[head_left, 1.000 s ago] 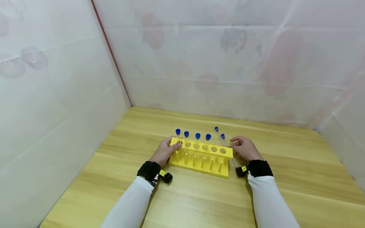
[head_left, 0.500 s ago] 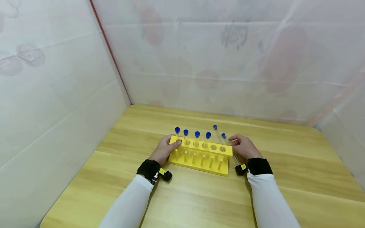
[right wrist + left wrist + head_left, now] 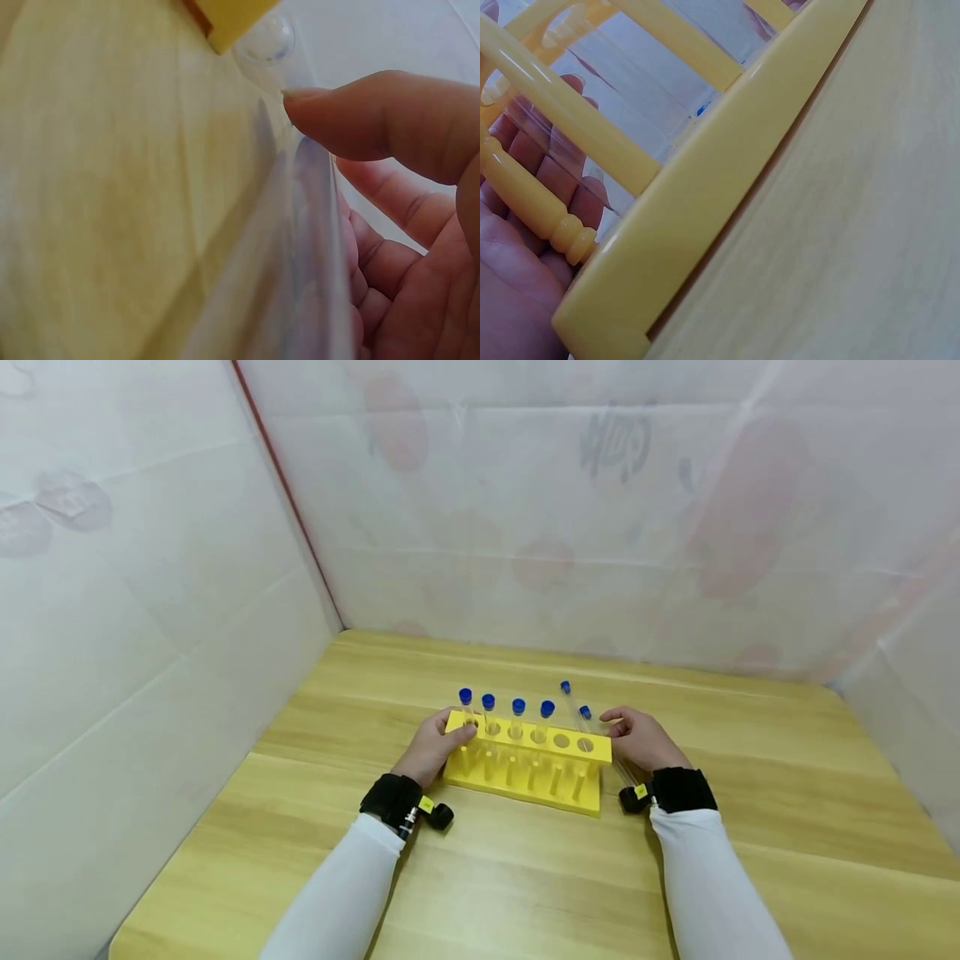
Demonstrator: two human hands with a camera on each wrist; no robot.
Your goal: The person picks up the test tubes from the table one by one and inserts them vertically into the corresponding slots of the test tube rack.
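table: a wooden top carrying everything; both forearms in white sleeves reach across it, well clear of the white walls.
rack: a yellow test-tube stand between the two hands, its base flat on the table. Four holes at the left-fingers end hold tubes; the two holes nearest the right fingers are open.
left hand: fingers curled round the left end of the rack, thumb up at the top plate; in the left wrist view the fingers show through behind the rack's posts. Judged a steadying grip; best kept firm and low so the rack does not tip.
right hand: fingers curled at the right end of the rack, thumb pressing against clear glass. It seems to pinch a loose tube, though which of the two I cannot tell.
standing tubes: four clear tubes with blue caps, upright, just beyond the left fingertips.
loose tubes: two blue-capped tubes lying slanted behind the rack's right end, one under the right fingers. To lift one well, pinch near the middle, raise it clear of its neighbour, and turn the round end down before meeting an open hole.
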